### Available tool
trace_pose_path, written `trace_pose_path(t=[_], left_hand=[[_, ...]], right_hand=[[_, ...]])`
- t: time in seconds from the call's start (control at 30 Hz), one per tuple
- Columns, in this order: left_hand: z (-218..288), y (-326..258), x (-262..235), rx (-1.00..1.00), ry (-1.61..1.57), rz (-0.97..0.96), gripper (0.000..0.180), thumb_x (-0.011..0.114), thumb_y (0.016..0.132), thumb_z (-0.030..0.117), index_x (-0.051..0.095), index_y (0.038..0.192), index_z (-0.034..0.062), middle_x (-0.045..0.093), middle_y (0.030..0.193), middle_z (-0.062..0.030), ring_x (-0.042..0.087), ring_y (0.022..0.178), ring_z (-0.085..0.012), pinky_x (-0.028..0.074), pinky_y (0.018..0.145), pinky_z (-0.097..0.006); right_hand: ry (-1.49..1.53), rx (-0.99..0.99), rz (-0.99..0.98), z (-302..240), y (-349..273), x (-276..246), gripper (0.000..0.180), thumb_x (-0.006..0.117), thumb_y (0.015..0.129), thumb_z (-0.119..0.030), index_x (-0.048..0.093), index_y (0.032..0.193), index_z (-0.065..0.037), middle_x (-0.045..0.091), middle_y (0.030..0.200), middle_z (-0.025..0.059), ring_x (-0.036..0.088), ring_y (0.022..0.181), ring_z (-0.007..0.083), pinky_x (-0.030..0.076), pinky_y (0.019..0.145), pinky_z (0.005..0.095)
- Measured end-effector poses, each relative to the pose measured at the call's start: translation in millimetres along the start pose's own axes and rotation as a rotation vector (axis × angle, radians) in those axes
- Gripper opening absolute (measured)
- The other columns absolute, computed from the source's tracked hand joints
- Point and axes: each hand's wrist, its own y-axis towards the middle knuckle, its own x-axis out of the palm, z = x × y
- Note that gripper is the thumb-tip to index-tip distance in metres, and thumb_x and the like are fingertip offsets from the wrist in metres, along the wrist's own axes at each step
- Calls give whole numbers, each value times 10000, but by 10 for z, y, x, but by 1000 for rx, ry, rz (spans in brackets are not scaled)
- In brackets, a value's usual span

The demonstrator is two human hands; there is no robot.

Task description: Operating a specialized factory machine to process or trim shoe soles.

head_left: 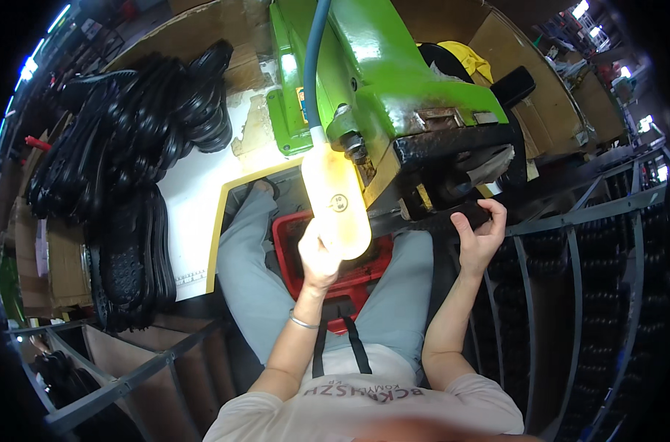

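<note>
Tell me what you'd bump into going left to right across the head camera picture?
Heap of black shoe soles → white worktable → left hand by the glowing lamp → right hand holding a black sole → metal rack.

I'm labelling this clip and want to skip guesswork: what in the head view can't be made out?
- Left hand: its fingers are washed out by the glare of the bright lamp.
- Right hand: it grips a black sole, mostly hidden under the green machine.
- Red crate: contents covered by hand and lamp.
- Stacked black soles: too dark to count.
</note>
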Motion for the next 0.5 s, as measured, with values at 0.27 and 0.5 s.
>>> trace_pose_path(t=[0.27, 0.5], left_hand=[[522, 40, -831, -47, -235, -25, 520, 823, 735, 237, 502, 1064, -5, 556, 1037, -123, 601, 936, -230, 548, 859, -406], [955, -378, -934, 286, 863, -347, 409, 828, 672, 247, 590, 918, 25, 641, 914, -98, 635, 867, -229, 522, 827, -351]], right_hand=[[-24, -75, -268, -201, -315, 796, 520, 876, 577, -81, 532, 965, -39, 505, 925, 86, 524, 877, 236, 439, 801, 331], [352, 673, -449, 505, -1445, 1063, 572, 680, 859, -117, 373, 1334, -34, 524, 1197, 123, 499, 1141, 271, 393, 1027, 395]])
